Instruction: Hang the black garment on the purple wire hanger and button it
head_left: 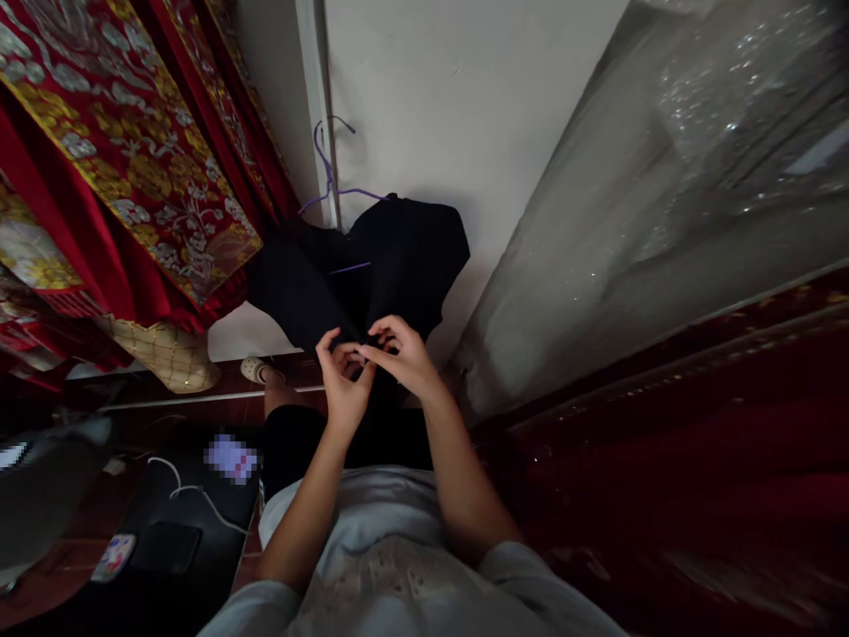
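A black garment [417, 252] with an open neckline hangs on a purple hanger [328, 172] against the wall. At its front, low on the opening, my left hand [345, 376] and my right hand [401, 354] meet. Both sets of fingers are curled, with thumbs and fingertips pinched close together at the garment's front edge. Whatever small part lies between the fingertips is too dark and small to make out. Below the hands, the lower part of the garment merges with my black shorts [292, 433].
Red embroidered garments [165, 159] hang at the left. Shiny clear plastic [630, 203] covers something on the right, above dark red fabric [696, 495]. A black bench [199, 495] at lower left bears a white cable [212, 504] and a phone-like item [114, 557].
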